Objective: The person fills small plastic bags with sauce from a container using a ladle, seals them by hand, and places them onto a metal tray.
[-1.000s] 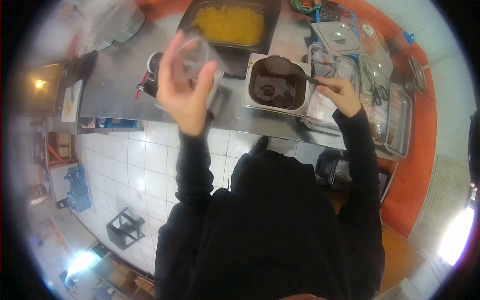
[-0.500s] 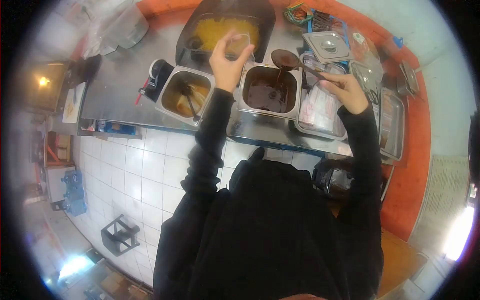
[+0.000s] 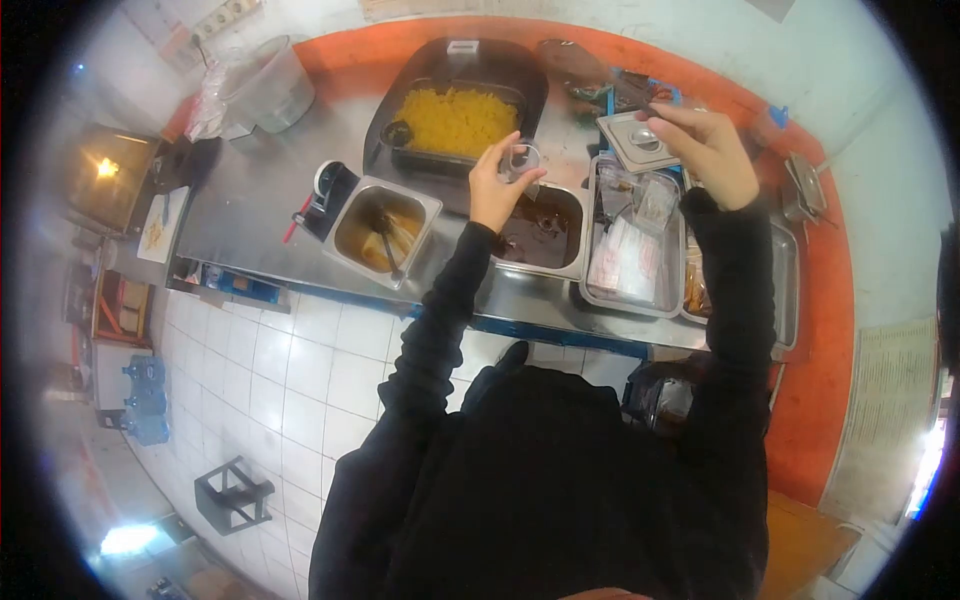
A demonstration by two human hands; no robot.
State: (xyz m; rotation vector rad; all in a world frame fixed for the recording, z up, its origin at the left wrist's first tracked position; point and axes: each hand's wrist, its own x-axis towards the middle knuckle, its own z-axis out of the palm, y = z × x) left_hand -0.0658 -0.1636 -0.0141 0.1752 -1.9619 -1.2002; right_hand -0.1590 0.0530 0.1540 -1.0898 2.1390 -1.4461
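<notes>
Two grips: your left hand (image 3: 497, 187) pinches a clear cup (image 3: 525, 157) beside the far edge of a pan of dark sauce (image 3: 538, 268); your right hand (image 3: 712, 157) holds a ladle (image 3: 575, 62) by its handle (the bowl is blurred). The cup looks light and easily crushed, so take its sides gently. The steel bench (image 3: 262, 210) meets an orange-banded wall (image 3: 350, 38); white tiled floor (image 3: 285, 370) lies below.
</notes>
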